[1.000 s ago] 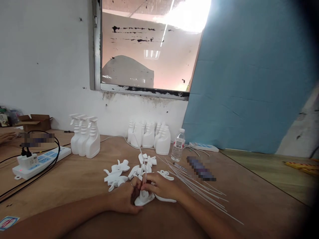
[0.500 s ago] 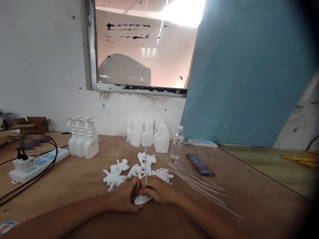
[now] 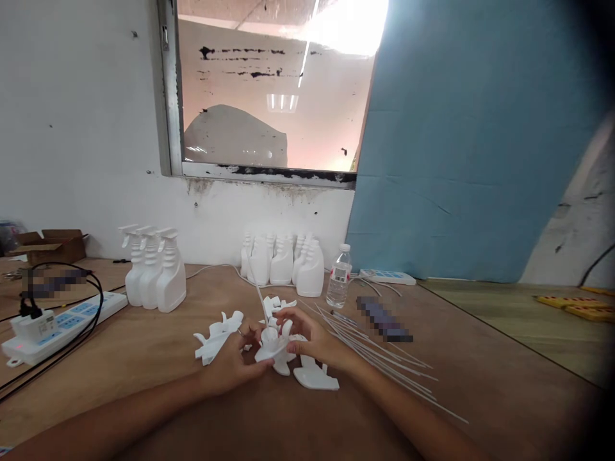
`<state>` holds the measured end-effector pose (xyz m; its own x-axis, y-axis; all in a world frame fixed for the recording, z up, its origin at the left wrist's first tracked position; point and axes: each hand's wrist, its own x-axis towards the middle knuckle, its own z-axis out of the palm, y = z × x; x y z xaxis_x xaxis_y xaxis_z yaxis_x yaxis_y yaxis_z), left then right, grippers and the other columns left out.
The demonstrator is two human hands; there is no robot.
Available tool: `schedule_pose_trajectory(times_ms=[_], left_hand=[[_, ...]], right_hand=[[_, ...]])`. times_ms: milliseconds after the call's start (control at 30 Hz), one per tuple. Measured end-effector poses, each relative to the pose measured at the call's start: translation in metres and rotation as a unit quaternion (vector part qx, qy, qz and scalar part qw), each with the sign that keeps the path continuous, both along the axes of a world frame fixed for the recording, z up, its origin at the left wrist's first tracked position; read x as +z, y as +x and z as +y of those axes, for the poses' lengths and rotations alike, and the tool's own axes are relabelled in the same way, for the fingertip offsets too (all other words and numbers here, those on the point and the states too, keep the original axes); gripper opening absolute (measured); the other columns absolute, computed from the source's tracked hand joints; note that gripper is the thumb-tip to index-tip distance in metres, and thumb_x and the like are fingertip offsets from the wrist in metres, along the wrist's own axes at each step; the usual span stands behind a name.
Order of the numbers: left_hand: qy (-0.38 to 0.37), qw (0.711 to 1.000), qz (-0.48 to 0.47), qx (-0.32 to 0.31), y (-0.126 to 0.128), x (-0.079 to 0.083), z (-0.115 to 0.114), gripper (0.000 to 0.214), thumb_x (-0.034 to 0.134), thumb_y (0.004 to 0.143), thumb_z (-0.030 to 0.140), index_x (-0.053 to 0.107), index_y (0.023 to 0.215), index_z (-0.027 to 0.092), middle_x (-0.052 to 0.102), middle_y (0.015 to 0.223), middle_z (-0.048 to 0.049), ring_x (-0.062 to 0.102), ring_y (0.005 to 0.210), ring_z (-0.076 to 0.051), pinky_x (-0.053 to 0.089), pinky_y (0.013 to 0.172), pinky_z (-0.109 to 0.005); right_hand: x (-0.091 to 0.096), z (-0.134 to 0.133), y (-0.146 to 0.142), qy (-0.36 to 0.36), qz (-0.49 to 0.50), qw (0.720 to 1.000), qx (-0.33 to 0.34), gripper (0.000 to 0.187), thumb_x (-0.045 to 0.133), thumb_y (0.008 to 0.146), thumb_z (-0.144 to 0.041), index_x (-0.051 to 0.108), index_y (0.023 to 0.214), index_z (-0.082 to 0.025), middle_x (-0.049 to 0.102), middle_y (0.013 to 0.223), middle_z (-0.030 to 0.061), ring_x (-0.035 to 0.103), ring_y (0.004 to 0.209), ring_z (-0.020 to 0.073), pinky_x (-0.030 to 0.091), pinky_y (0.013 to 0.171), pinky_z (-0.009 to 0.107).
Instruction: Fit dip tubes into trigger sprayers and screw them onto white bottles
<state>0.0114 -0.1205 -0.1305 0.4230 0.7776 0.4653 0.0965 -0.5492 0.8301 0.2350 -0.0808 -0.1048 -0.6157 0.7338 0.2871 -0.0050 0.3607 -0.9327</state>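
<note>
My left hand [image 3: 231, 360] and my right hand [image 3: 311, 337] together hold a white spray trigger head [image 3: 271, 346] just above the wooden table [image 3: 480, 384]. A thin white dip tube [image 3: 258, 296] sticks up and leftwards from the head. Both hands have their fingers closed on the head's sides. More white trigger heads [image 3: 214, 336] lie loose around my hands, one flat piece [image 3: 314, 378] right below my right hand. A fan of thin white tubes [image 3: 384, 368] lies to the right.
Three capped white spray bottles [image 3: 154, 272] stand at back left, several uncapped white bottles [image 3: 283, 264] at back centre beside a water bottle [image 3: 339, 276]. A power strip [image 3: 57, 323] with black cables lies left. A cardboard box [image 3: 48, 244] sits far left.
My hands have lifted the trigger head off the table and raised it. The tube in it has tilted from upright to leaning left. The view has shifted slightly.
</note>
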Motion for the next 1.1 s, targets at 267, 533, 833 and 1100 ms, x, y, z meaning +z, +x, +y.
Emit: schedule_pose_trajectory(times_ms=[267,533,833,1100], left_hand=[[0.065,0.997,0.02,-0.042,0.03,0.047,0.06,0.039,0.075,0.078,0.041,0.044,0.091,0.021,0.061,0.107,-0.0051,0.058,0.101,-0.019,0.047,0.09,-0.032],[0.205,0.941,0.231,0.141,0.001,0.087,0.185,0.025,0.063,0.082,0.033,0.061,0.103,0.02,0.065,0.113,-0.0063,0.063,0.099,-0.021,0.051,0.09,-0.037],[0.09,0.898,0.134,0.409,0.003,0.084,0.272,0.078,0.069,0.078,0.049,0.035,0.135,0.01,0.039,0.144,-0.0238,0.036,0.137,-0.035,0.037,0.106,-0.043],[0.015,0.907,0.136,0.398,0.01,0.078,0.278,0.065,0.078,0.069,0.04,0.052,0.122,0.012,0.064,0.119,-0.0183,0.061,0.111,-0.031,0.047,0.09,-0.036]], right_hand=[[0.001,0.007,0.008,-0.152,0.237,0.953,-0.109,0.039,0.085,0.066,-0.03,0.061,0.096,-0.021,0.07,0.091,0.0011,0.067,0.083,0.0189,0.054,0.079,0.034],[0.016,0.035,0.055,-0.1,0.321,0.921,-0.197,0.039,0.083,0.066,-0.023,0.056,0.093,-0.022,0.074,0.099,0.0032,0.074,0.086,0.0232,0.056,0.083,0.037],[0.016,0.053,0.085,-0.058,0.322,0.909,-0.26,0.037,0.081,0.067,-0.028,0.06,0.097,-0.019,0.074,0.091,0.0045,0.072,0.073,0.0207,0.057,0.066,0.032],[0.017,0.052,0.092,-0.036,0.311,0.909,-0.276,0.042,0.082,0.065,-0.028,0.06,0.1,-0.02,0.073,0.089,0.0025,0.069,0.069,0.0188,0.054,0.06,0.029]])
